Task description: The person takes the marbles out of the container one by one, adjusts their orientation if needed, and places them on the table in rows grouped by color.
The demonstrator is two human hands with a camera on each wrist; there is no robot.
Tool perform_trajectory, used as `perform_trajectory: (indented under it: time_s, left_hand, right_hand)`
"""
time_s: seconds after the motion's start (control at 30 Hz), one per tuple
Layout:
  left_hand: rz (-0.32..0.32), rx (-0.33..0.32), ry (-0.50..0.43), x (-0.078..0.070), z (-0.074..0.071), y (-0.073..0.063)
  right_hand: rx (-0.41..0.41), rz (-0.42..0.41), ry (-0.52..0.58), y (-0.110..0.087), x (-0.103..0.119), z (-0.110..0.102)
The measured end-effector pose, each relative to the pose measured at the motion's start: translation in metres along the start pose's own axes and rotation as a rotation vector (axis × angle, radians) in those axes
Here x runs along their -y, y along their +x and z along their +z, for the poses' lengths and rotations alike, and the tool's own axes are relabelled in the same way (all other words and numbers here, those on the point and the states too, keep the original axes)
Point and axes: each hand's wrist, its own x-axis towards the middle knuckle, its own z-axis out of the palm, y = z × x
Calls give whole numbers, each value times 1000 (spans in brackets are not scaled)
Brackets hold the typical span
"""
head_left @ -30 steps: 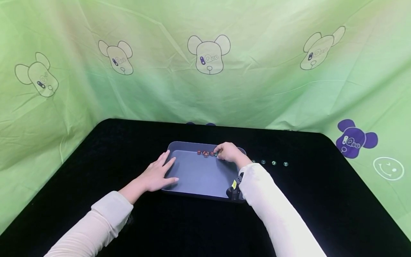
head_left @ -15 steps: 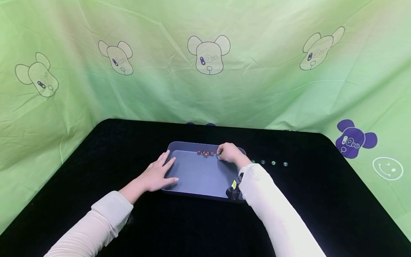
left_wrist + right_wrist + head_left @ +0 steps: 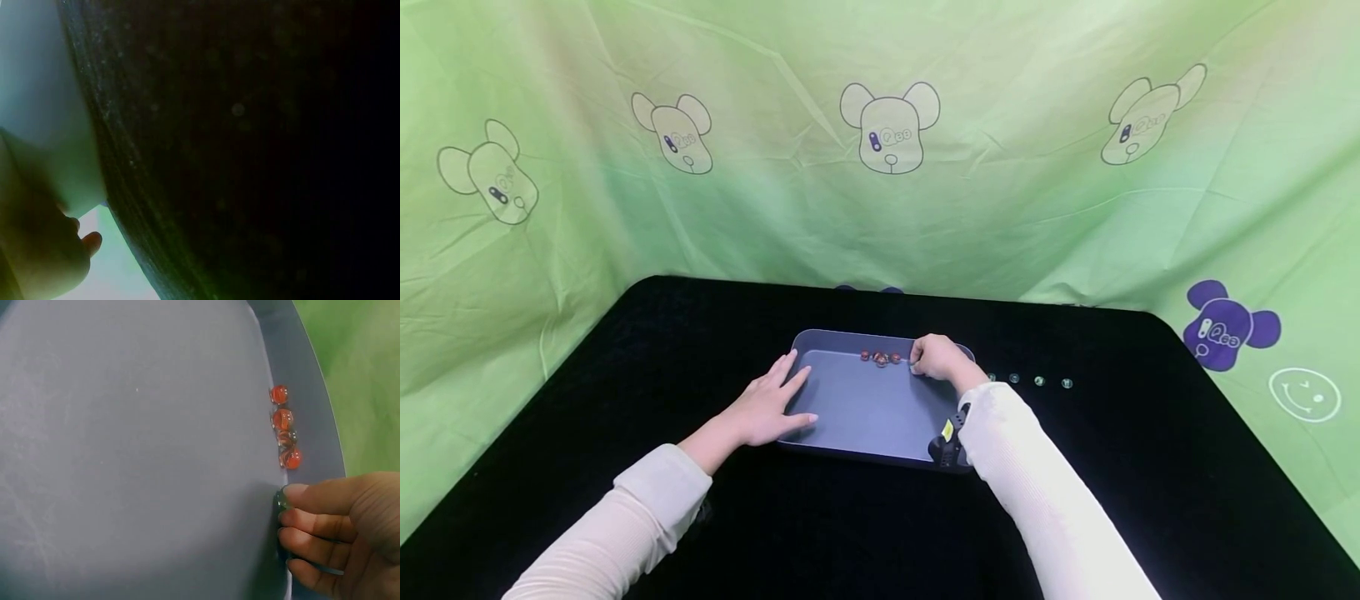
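My left hand [image 3: 763, 410] lies with fingers spread over the left rim of a grey tray [image 3: 865, 417]. In the left wrist view that hand is dark and only partly visible. At the tray's far side, my right hand [image 3: 936, 357] pinches a green glass marble [image 3: 280, 499] between thumb and fingertips, low against the wall. Just left of it in the head view, several red-orange glass marbles [image 3: 881, 360] sit along the foot of the far wall. From the right wrist view they form a short row, one of them a red marble [image 3: 294, 458] nearest the thumb.
Right of the tray, several greenish marbles [image 3: 1040, 381] lie in a row on the black tablecloth [image 3: 1120, 433]. A green printed curtain [image 3: 970, 225] hangs behind and beside the table. The tray walls are low.
My right hand has shifted slightly right along the far wall with the green marble, widening the gap to the red ones. The left hand has stayed in place.
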Motion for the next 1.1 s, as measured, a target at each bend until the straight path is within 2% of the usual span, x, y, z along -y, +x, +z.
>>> perform_trajectory:
  time_s: [0.1,0.13,0.27,0.7,1.1]
  left_hand:
    - [-3,9,-1,-1,-1,0]
    - [-4,11,1,-1,-1,0]
    - [4,0,1,-2,-3,-1]
    - [4,-6,-1,-2,-4,-1]
    - [5,-4,-7,-2,0,-2]
  right_hand:
    - [-3,-7,31,-28,32,-19]
    - [12,24,32,-38,46,-26]
    - [6,-13,81,-53,61,-36]
    - [-47,-147,201,-66,65,-49]
    - [-77,-164,370,-91,63,-51]
